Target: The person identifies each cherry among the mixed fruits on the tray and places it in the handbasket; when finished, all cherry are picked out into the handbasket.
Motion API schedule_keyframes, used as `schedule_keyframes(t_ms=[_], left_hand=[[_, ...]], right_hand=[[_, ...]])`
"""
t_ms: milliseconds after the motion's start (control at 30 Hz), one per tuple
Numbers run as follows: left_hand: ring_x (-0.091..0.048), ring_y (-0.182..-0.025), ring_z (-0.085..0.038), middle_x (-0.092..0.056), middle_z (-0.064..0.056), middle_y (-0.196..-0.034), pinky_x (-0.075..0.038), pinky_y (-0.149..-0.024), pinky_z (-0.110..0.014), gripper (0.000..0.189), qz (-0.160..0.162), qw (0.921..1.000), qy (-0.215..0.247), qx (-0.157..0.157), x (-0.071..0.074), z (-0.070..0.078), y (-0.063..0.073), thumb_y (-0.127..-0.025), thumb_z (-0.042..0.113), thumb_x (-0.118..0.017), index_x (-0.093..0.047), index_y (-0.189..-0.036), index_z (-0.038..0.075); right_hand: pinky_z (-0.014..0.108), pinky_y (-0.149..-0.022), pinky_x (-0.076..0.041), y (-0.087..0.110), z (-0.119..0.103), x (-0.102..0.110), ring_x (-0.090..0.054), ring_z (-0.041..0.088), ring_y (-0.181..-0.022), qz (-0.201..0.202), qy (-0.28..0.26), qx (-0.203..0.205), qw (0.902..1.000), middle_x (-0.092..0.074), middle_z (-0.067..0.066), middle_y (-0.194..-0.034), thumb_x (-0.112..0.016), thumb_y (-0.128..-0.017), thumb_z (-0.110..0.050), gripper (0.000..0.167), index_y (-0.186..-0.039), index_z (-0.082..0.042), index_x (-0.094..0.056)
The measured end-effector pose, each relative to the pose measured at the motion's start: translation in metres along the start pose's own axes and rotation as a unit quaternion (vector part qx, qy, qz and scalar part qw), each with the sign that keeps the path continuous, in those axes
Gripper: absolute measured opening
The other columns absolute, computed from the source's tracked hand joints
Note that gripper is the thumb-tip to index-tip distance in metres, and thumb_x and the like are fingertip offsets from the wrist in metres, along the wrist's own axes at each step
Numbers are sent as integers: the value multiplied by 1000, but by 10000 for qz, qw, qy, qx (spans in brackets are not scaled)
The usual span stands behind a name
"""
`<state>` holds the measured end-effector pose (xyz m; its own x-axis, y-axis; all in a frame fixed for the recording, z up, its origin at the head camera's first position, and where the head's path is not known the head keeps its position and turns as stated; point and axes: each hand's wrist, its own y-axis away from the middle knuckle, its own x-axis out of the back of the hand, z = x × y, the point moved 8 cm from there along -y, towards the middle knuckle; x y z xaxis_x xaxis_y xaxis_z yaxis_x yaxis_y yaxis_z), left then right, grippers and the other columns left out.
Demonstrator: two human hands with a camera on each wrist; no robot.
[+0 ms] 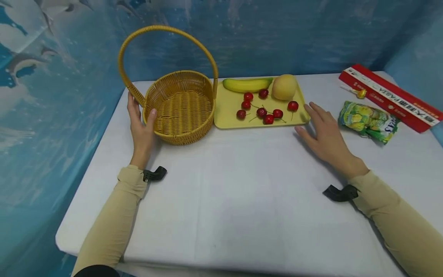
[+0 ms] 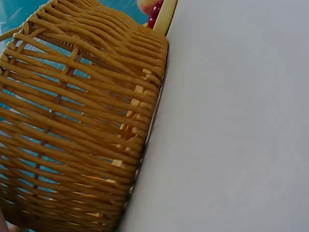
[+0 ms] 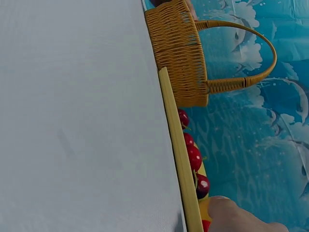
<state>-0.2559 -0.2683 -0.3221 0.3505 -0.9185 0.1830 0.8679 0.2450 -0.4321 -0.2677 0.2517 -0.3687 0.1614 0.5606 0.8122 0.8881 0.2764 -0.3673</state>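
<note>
My left hand [image 1: 140, 129] is at the left side of a round wicker basket [image 1: 183, 140] with a tall hoop handle [image 1: 167, 29]. Its fingers reach up along the outer wall near the handle's base, and the thumb lies over the front of the basket. In the left wrist view the basket's woven wall [image 2: 82, 121] fills the left half. My right hand [image 1: 327, 138] is beside the right end of a yellow tray [image 1: 226, 121], fingers extended and holding nothing. On the tray are a banana [image 1: 247, 85], a peach [image 1: 284, 87] and several cherries [image 1: 261, 112].
Right of the tray lie a crumpled green snack bag [image 1: 368, 120], a wrapped lollipop [image 1: 361, 93] and a long red pasta box [image 1: 391, 96]. A white cloth covers the table [image 1: 221, 200]. Blue dolphin-print sheeting [image 1: 86, 46] hangs behind and at the sides.
</note>
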Motion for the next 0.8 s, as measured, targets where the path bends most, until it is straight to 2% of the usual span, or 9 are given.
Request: schedule_keyframes(t_ms=[100, 200, 300, 467, 633, 800], left_hand=[[-26, -160, -24, -21, -4, -175, -23, -128, -37, 83, -279, 9942, 870, 568, -7, -23, -4, -103, 8, -48, -3, -171, 25], [-32, -157, -26, -28, -4, -172, -26, -127, -41, 90, -190, 9878, 1321, 803, -9, -40, -8, -93, -4, -37, -7, -170, 32], [-34, -155, -22, -32, -2, -170, -26, -127, -39, 97, 43, 9869, 1366, 862, -9, -47, -9, -85, -9, -33, -13, -169, 34], [-37, -153, -22, -35, -1, -169, -29, -124, -40, 99, 386, 9856, 1471, 746, -9, -45, -9, -82, -14, -29, -17, -169, 31], [-36, -154, -20, -34, 4, -170, -30, -124, -39, 96, 723, 9853, 1422, 612, -9, -45, -6, -83, -17, -28, -18, -169, 25], [-38, -153, -21, -35, 2, -170, -33, -122, -39, 91, 862, 9859, 1267, 678, -8, -47, -6, -86, -15, -29, -19, -168, 26]], right_hand=[[65, -124, -22, 2, 2, -1, -30, 46, -155, -51, -19, -60, 10000, -32, 22, -169, -67, -101, -35, 76, -164, -8, -35], [64, -124, -22, 2, 2, -3, -29, 45, -155, -133, -7, -108, 9999, -30, 21, -170, -66, -102, -37, 77, -165, -9, -33], [64, -124, -23, 1, 2, -3, -29, 45, -156, -166, 18, -140, 9998, -30, 20, -170, -67, -102, -38, 77, -165, -10, -33], [65, -123, -23, 3, 4, -6, -28, 45, -156, -241, -28, -247, 9994, -28, 20, -171, -66, -102, -39, 77, -166, -11, -31], [67, -122, -25, 1, 5, -6, -29, 46, -156, -196, 23, -213, 9996, -29, 20, -171, -64, -103, -40, 76, -166, -11, -31], [68, -121, -25, -2, 6, -8, -29, 45, -156, -224, -34, -204, 9995, -29, 19, -171, -64, -103, -41, 76, -166, -13, -32]])
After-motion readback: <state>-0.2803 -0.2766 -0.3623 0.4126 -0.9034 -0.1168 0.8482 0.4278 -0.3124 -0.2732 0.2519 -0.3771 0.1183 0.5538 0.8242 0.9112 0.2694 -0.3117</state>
